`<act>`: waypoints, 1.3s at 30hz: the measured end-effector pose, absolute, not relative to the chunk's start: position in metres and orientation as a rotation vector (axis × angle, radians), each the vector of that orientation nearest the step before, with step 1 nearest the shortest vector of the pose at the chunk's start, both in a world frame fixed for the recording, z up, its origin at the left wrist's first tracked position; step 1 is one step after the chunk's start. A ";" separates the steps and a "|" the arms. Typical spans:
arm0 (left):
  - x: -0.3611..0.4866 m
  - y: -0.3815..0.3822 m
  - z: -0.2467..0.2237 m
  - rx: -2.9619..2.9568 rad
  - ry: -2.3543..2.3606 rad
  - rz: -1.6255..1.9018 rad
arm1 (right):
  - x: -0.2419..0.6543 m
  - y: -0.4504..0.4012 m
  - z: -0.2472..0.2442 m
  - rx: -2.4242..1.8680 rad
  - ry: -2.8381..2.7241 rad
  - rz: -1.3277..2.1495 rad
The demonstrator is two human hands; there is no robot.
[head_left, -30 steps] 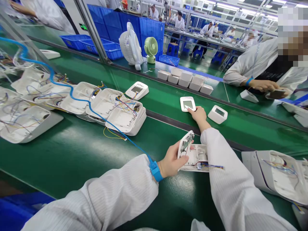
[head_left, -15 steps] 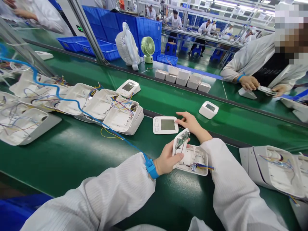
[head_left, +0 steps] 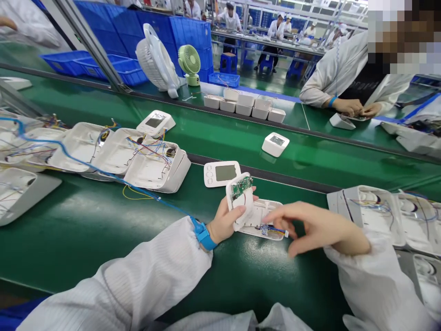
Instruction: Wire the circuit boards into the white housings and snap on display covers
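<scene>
Head view: panel, tilted steeply up in the left hand; base beside it, hollow side up.
Panel: long axis near upright, board at top end, inner face toward the right fingers; gripped, left thumb on that face. Base: just right of left fingertips, long axis running toward the right hand; wires along near edge. Right fingers: loosely spread, forefinger over base, contact cannot be told. Cover: beyond left fingers, long axis sideways, screen up.
</scene>
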State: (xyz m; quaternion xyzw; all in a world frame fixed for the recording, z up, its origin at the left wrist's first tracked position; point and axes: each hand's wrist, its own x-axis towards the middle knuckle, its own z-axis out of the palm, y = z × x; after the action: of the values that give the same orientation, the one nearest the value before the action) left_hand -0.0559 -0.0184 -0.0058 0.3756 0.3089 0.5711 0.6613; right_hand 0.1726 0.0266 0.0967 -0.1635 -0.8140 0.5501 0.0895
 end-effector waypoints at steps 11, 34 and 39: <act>-0.051 -0.031 -0.010 0.888 0.702 1.264 | 0.136 0.012 0.068 -1.024 -2.039 0.687; -0.055 -0.028 -0.012 1.013 0.725 1.263 | 0.124 0.008 0.059 -0.961 -1.238 1.823; -0.055 -0.026 -0.012 0.932 0.683 1.273 | 0.127 0.006 0.058 -1.123 -1.863 1.259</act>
State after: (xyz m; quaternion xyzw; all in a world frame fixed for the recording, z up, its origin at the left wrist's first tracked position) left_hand -0.0552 -0.0256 -0.0120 0.4106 0.3008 0.5609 0.6529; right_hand 0.1269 0.0062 0.0580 -0.4248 -0.7050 0.4765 0.3089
